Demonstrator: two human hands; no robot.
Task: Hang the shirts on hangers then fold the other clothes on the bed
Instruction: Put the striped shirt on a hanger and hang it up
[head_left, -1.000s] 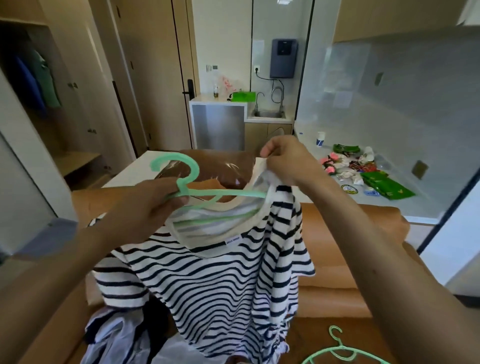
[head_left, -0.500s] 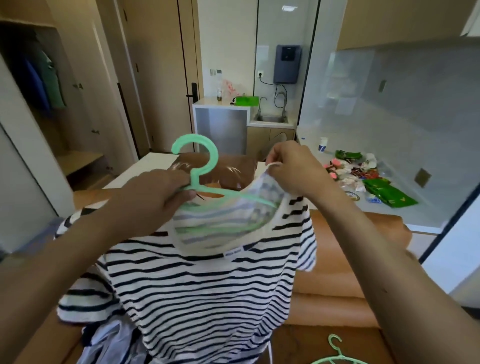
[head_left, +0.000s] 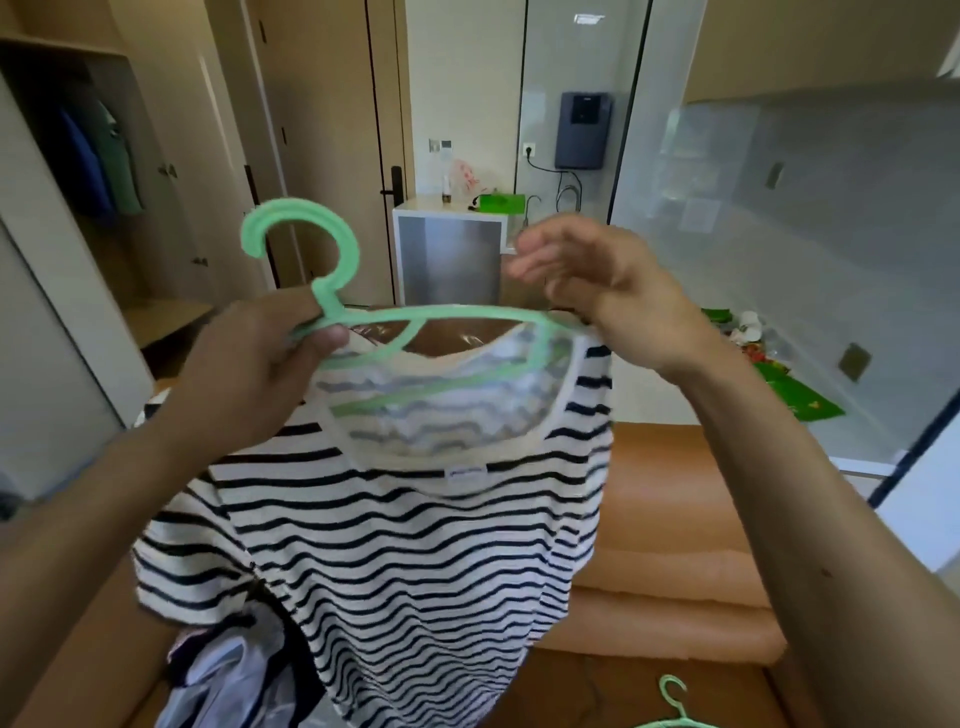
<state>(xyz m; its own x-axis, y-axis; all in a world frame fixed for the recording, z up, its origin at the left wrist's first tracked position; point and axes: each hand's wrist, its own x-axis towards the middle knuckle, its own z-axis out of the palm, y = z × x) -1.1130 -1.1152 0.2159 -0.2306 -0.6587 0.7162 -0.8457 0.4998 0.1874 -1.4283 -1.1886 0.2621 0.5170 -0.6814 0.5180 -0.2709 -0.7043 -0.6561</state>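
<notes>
My left hand grips the hanger just below its hook, above the bed. The shirt hangs from it, with the hanger's arms inside the collar. My right hand is at the shirt's right shoulder, blurred, and I cannot tell whether it pinches the cloth.

A white shirt with thin black stripes hangs in the air on a mint-green hanger, hook up and tilted. Below it, dark and pale clothes lie piled on the bed. 1 second hanger, also green, lies there too.
</notes>
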